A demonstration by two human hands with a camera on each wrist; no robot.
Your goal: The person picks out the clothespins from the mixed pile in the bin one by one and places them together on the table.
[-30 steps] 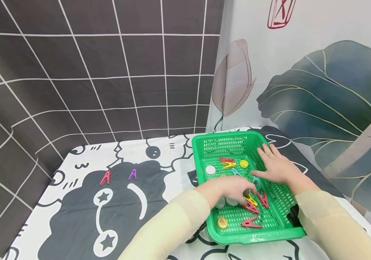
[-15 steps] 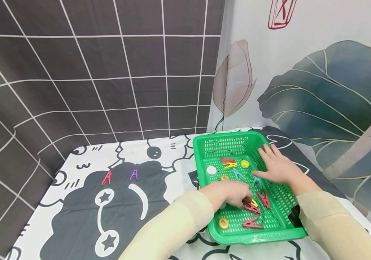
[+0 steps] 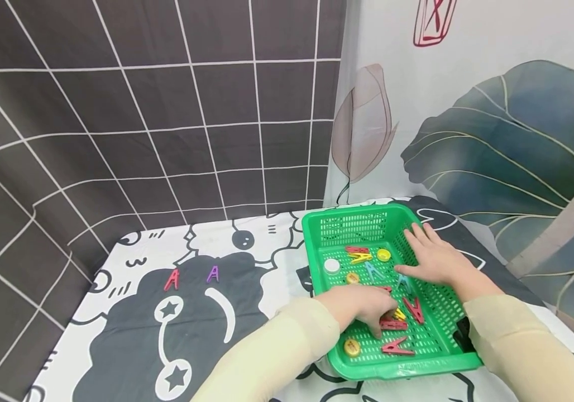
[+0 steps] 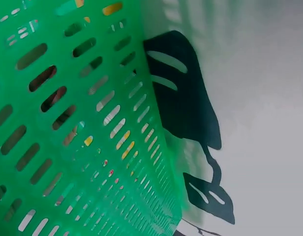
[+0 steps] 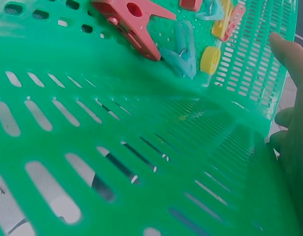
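A green plastic basket (image 3: 400,369) holds several clothespins and bottle caps. My left hand (image 3: 367,304) reaches down into it, thumb and fingers spread apart over a red clothespin (image 3: 392,324) and a yellow clothespin (image 3: 398,314). Another red clothespin (image 3: 386,288) peeks out just beyond the fingers; what lies beneath the palm is hidden. My right hand (image 3: 435,259) rests on the basket's right rim with its fingers extended. Near its thumb lies a blue clothespin (image 3: 404,282). The left wrist view catches only the basket's slotted wall (image 4: 92,137).
A red clothespin (image 3: 172,280) and a purple clothespin (image 3: 213,273) stand on the printed cloth (image 3: 126,335) left of the basket. Inside the basket are a white cap (image 3: 331,266) and yellow caps (image 3: 352,348). A dark tiled curtain (image 3: 191,111) hangs behind.
My left hand has shifted slightly, with its thumb and fingers spreading, and a red clothespin beyond it has come into sight. My right hand has stayed on the rim.
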